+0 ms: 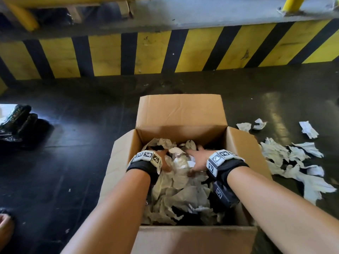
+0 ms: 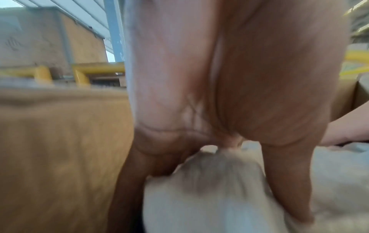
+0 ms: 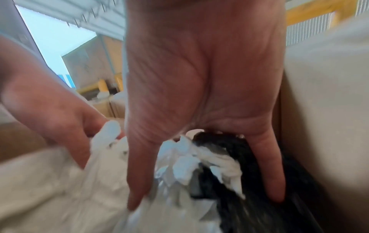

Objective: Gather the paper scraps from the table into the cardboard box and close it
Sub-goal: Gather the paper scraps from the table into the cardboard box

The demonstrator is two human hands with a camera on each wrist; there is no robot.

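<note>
Both hands, the left hand (image 1: 166, 163) and the right hand (image 1: 199, 160), are pressed with spread fingers onto light, soft, springy paper scraps (image 1: 181, 191) inside the open cardboard box (image 1: 180, 114), while more scraps (image 1: 286, 158), best scooped in loose handfuls, are left on the bench (image 1: 73, 162) beside it.

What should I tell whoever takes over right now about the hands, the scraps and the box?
Left hand: inside the cardboard box, fingers straight, pressing on the paper scraps in the box.
Right hand: also inside, fingers spread, pressing the same pile; no grip on anything.
Done: a large pile is already boxed.
Left: the loose scraps still lie on the dark surface right of the box; gather them in, then fold the open flaps shut.
</note>
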